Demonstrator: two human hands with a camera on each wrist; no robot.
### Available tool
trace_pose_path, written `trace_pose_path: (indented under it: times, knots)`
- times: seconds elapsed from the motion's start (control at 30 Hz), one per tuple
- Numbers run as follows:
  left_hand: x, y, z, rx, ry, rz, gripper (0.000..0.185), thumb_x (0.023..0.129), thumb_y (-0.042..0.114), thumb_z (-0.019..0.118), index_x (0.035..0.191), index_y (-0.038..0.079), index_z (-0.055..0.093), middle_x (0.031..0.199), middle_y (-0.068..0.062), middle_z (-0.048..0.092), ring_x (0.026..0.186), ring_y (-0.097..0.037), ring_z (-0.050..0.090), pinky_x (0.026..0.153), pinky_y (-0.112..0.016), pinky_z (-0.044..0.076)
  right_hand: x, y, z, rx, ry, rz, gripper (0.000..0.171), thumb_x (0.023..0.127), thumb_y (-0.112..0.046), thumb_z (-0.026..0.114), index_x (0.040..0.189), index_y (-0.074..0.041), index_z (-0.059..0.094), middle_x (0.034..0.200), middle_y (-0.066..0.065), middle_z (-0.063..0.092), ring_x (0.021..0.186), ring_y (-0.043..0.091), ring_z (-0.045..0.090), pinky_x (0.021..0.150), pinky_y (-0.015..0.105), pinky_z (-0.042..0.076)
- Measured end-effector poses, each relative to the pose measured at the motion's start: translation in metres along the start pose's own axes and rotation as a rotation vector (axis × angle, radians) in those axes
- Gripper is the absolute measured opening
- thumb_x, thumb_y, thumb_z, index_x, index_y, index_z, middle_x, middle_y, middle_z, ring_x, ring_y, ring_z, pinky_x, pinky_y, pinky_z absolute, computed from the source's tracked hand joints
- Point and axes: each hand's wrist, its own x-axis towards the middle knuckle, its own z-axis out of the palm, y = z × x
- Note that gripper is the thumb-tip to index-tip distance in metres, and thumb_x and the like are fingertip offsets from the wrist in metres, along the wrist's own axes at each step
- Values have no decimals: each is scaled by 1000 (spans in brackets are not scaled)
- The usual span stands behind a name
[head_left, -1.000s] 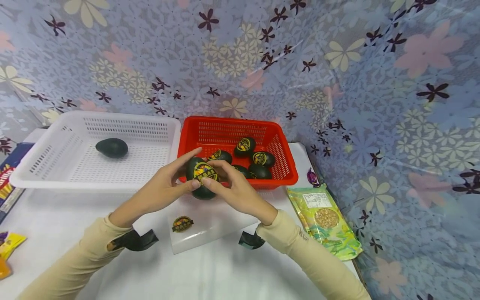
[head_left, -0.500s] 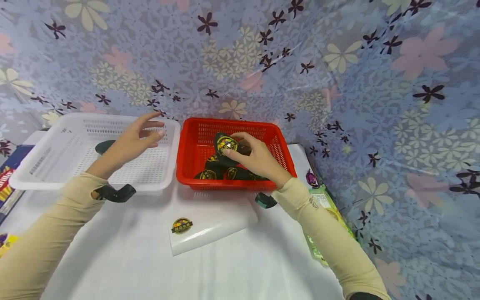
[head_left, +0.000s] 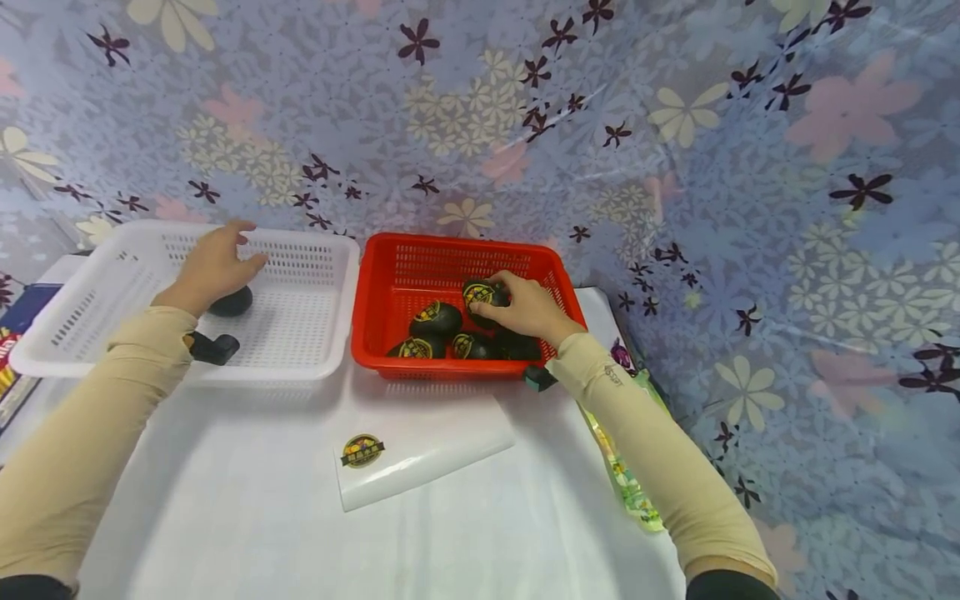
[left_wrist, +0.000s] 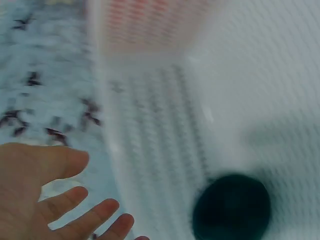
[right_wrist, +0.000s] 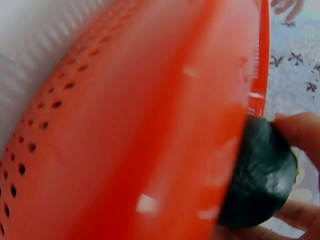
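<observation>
My right hand [head_left: 534,310] holds a dark green avocado [head_left: 480,293] inside the red basket [head_left: 450,367], thumb and fingers around its side. A round yellow-and-black sticker faces up on it. In the right wrist view this avocado [right_wrist: 261,175] shows its plain dark skin, partly hidden by the basket wall. Over the white basket [head_left: 300,333] my left hand [head_left: 208,268] reaches with fingers spread and nothing in them. Partly hidden under that hand lies an avocado [head_left: 234,303] whose visible skin is plain; the left wrist view shows this avocado [left_wrist: 232,210] apart from the fingers.
Several stickered avocados [head_left: 437,319] lie at the front of the red basket. Before it, a glossy white sheet [head_left: 427,467] bears one sticker [head_left: 362,450]. A green-yellow packet [head_left: 630,483] lies under the right forearm, a purple-wrapped sweet [head_left: 622,354] behind it. Floral cloth hangs behind.
Both hands held the stickered avocado, then parted. My right hand carried it into the red basket and lowered it. My left hand let go and moved left over the plain avocado.
</observation>
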Motion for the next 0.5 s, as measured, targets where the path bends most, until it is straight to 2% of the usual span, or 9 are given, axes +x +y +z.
trace_pose_path:
  times: [0.07,0.17,0.33,0.5]
  knots:
    - [2,-9,-1,103,-4,-10,60,98,22,51,145,-13,35,137,-43,45,123,-59,45,103,-69,38,3,-1,1,-41,-10,-12,72,93,-56,63,147,-13,46,131,14,65,108,31,67,94,48,55]
    - [1,-22,-2,178,-64,-56,59,96,21,52,139,-17,39,136,-44,44,123,-60,44,104,-69,38,7,-5,3,-90,-42,-28,70,93,-54,64,145,-12,47,126,12,68,105,30,68,93,48,56]
    - [0,-36,1,228,-189,-119,61,95,22,54,137,-19,38,138,-44,40,125,-61,41,106,-69,37,10,-11,-2,-161,-98,-46,69,93,-52,65,145,-10,48,123,12,70,107,31,69,97,49,54]
    - [0,-37,3,243,-254,-149,64,95,25,58,138,-18,36,138,-44,40,125,-62,41,106,-69,38,14,-13,-9,-227,-97,-28,68,94,-53,64,144,-11,49,118,11,71,103,30,68,93,48,55]
